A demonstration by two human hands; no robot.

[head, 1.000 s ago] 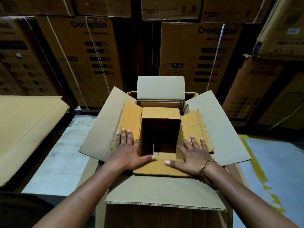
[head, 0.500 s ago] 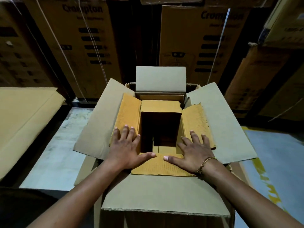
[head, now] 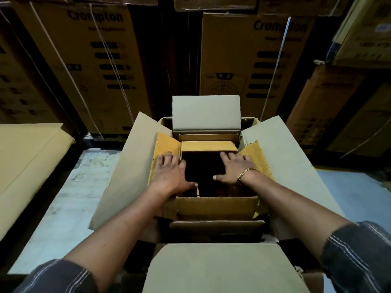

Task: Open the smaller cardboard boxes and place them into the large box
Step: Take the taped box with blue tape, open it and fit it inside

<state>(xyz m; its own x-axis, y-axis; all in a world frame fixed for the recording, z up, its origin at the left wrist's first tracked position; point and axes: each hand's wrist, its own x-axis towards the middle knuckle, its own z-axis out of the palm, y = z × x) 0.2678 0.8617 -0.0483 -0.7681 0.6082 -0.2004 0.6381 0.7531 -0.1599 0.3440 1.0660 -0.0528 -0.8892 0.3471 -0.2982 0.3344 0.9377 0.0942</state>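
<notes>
A: Inside the large box (head: 281,157), we've got the open smaller box (head: 208,145), flaps splayed.
B: Our left hand (head: 171,175) and right hand (head: 233,169) lie flat on its side flaps, fingers spread, gripping nothing.

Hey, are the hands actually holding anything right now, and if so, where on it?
Neither grips anything: the left hand and right hand lie flat, fingers spread, on the side flaps of the smaller open box inside the large box.

Yellow-brown small cardboard box (head: 208,145) between hands; grey-beige large cardboard box flaps (head: 283,153); dark-grey, pale-striped sleeves (head: 359,259); gold chain bracelet (head: 246,173).
</notes>
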